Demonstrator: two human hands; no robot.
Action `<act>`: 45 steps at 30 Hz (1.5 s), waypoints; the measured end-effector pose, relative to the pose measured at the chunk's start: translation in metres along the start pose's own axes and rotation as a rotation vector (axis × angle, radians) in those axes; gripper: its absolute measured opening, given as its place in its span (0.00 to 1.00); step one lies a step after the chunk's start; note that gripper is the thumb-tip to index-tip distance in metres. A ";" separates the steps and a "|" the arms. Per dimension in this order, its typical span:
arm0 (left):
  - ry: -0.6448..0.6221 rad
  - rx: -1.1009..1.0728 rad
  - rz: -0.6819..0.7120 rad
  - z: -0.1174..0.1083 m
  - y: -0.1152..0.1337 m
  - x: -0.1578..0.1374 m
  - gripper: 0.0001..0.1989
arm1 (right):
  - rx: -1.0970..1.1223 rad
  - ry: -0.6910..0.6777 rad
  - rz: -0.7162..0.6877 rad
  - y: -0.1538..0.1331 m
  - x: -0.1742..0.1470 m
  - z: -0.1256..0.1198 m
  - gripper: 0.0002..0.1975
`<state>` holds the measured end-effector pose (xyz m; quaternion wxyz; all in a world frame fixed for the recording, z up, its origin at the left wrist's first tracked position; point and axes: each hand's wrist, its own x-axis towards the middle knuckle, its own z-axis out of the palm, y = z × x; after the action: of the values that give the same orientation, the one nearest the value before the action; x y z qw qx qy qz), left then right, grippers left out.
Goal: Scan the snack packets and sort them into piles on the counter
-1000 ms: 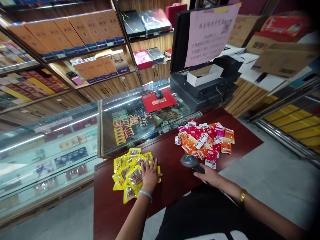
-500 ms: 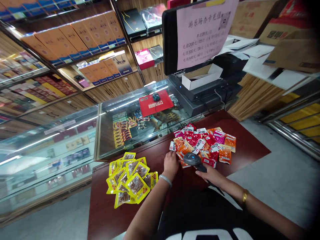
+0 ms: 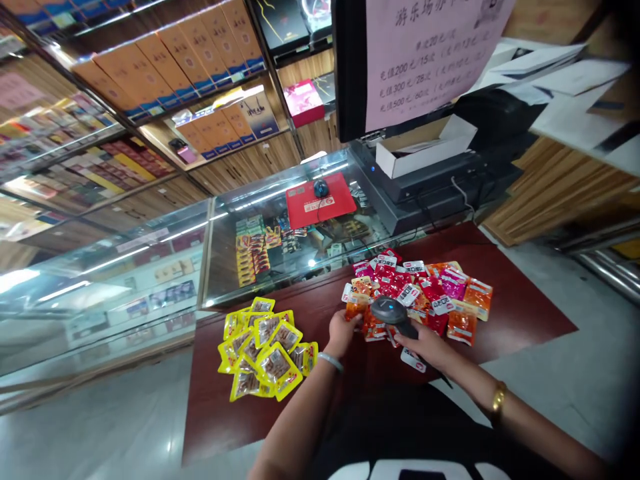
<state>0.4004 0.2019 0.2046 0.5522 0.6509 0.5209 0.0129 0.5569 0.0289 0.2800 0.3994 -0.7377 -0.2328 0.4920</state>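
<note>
The handle of a dark handheld scanner (image 3: 389, 310) is clasped in the right hand (image 3: 426, 345); its head is held out toward the left hand (image 3: 344, 331). By the left hand, an orange packet (image 3: 356, 306) is pinched between thumb and fingers, just left of the scanner head. Beyond and to the right of this pinch, a pile of red, orange and magenta packets (image 3: 386, 272) is spread on the reddish-brown table (image 3: 225, 427). Yellow packets (image 3: 274, 364) are heaped to the left hand's left, apart from it.
</note>
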 end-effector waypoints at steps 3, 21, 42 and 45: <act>-0.020 -0.250 -0.048 -0.006 -0.022 -0.008 0.15 | -0.025 -0.086 -0.071 -0.010 0.004 0.014 0.21; 0.290 0.669 0.191 -0.019 0.008 0.000 0.19 | -0.042 -0.122 -0.093 0.016 0.019 0.020 0.25; 0.266 0.790 0.204 0.045 0.053 0.023 0.34 | 0.003 0.044 -0.032 0.021 0.017 -0.006 0.25; 0.204 0.843 0.182 0.048 0.059 0.028 0.32 | -0.012 0.065 -0.037 0.021 0.016 -0.007 0.26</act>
<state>0.4807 0.1966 0.2137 0.1808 0.8577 0.4732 -0.0880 0.5686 0.0262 0.2560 0.4115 -0.7511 -0.2363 0.4590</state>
